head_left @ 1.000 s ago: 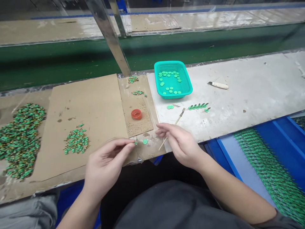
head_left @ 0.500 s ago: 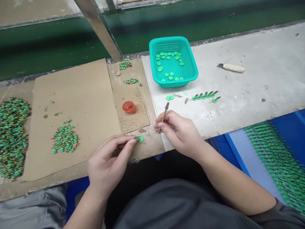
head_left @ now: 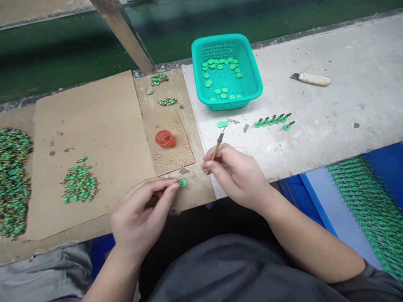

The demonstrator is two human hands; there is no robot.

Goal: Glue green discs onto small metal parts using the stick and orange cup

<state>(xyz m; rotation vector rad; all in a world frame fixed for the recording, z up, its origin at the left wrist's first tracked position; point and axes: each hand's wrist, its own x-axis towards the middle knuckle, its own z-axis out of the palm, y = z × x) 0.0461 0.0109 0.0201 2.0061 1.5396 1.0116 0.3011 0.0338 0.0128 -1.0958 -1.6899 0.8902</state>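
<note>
Between its thumb and index finger my left hand [head_left: 143,212] pinches a small figurine on a green disc [head_left: 182,183]; the fingers hide most of the figurine. My right hand [head_left: 236,174] holds a thin wooden-handled tool [head_left: 215,152] with a dark ferrule and a fine tip, like a brush, pointing up and away. Beyond the hands stands a small red cup [head_left: 164,138] on a speckled piece of cardboard [head_left: 171,161]. Loose green discs [head_left: 223,124] lie past the tool's tip. Several small figures on green discs [head_left: 272,121] stand in a row to the right.
A turquoise basket [head_left: 258,86] holds several green discs. A craft knife [head_left: 315,79] lies at the right. Heaps of small green-and-gold pieces [head_left: 80,184] rest on cardboard [head_left: 103,121], with a bigger pile [head_left: 14,184] at far left. Rows of finished-looking green pieces [head_left: 368,209] fill a blue tray below the table.
The view has shifted slightly, so the table's things appear a little higher or farther left. Both hands keep their grips, with the disc and the tool nearly unmoved.
</note>
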